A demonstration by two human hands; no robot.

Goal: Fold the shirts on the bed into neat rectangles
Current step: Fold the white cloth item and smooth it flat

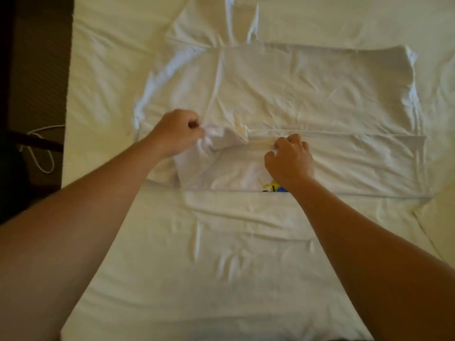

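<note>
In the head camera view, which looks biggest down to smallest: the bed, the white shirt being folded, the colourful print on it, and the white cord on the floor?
1. The bed, filling most of the view.
2. The white shirt.
3. The white cord, a thin loop, lying farther off on the floor.
4. The colourful print, mostly hidden under the right hand, so its true size is unsure.

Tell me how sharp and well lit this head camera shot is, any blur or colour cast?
Head view: warm yellowish cast over the bed sheet; soft throughout, with slight smear on the left hand gripping bunched cloth of the white shirt; the right hand pinching its fold is a little clearer; dim left edge; wide-angle bend at the borders.
</note>
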